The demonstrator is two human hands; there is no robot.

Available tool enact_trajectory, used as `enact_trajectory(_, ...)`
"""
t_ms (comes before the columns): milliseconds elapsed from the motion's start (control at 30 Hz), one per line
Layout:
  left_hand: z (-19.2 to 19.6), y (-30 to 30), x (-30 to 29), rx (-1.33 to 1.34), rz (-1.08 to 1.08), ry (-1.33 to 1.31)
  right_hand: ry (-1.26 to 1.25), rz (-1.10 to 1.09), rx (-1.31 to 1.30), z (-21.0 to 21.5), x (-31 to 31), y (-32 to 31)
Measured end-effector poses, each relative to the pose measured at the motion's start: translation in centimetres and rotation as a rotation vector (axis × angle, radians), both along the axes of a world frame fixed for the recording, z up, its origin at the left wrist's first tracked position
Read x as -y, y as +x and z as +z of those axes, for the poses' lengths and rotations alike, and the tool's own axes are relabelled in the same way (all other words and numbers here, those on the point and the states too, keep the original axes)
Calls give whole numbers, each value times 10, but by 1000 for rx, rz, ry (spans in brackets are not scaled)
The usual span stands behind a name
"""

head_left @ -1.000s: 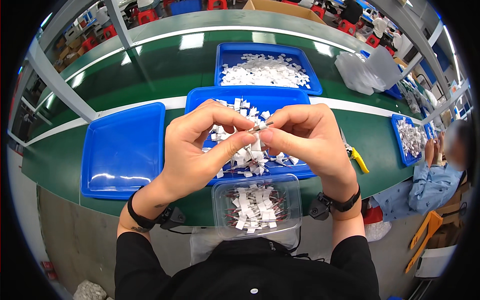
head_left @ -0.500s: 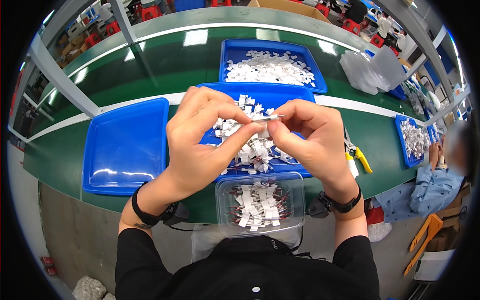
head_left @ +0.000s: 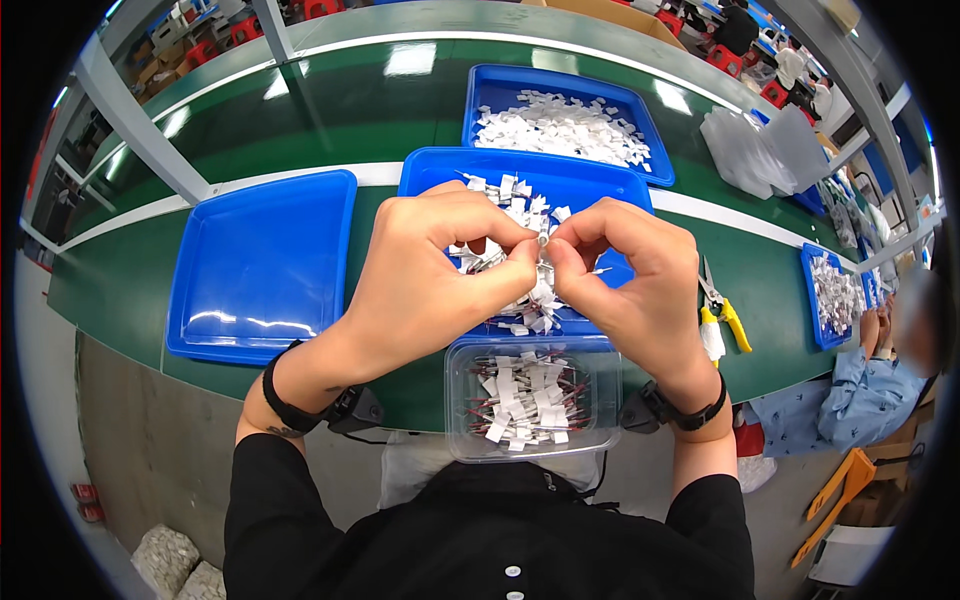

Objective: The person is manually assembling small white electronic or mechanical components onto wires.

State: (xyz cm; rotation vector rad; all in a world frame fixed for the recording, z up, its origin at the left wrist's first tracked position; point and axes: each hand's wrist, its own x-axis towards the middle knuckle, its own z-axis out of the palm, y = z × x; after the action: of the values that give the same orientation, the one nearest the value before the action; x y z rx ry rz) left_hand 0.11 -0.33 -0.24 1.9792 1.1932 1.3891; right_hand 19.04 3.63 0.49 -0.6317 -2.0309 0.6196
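Note:
In front of me, my left hand (head_left: 430,260) and my right hand (head_left: 635,285) meet with thumb and forefinger pinched. Between the fingertips is a small white-sleeved part (head_left: 543,241), mostly covered by the fingers. Both hands are above a blue tray (head_left: 415,175) holding a heap of thin wire-leaded parts with white tags (head_left: 512,190). Closer to my body, a clear plastic container (head_left: 458,440) holds more tagged parts (head_left: 518,405) with dark red leads.
A blue tray (head_left: 262,260) lies to the left. Farther back, another blue tray (head_left: 565,80) carries small white pieces (head_left: 570,130). Yellow-handled cutters (head_left: 736,325) lie to the right. Clear plastic bags (head_left: 740,150) rest beyond. At far right, a person (head_left: 850,400) works beside a filled tray (head_left: 812,265).
The white-sleeved part, lying crosswise with its metal lead showing, is now turned and mostly covered. The fingertips have drawn closer together. The whole view has shifted slightly.

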Motion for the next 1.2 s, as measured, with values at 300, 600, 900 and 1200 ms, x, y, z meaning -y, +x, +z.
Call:
enact_trajectory(300, -3, 1, -3, -115, -71, 119, -342, 79, -22, 8, 1, 5)
enact_trajectory(600, 3, -9, -11, -251, -338, 118, -420, 217, 195, 8, -3, 28)
enact_trajectory(900, -12, -16, -24, -347, 191, 128, -23, 240, 837, -38, 36, 13)
enact_trajectory(1200, -9, -6, -17, -271, 10, 148, 128, 146, 996, -56, 40, 2)
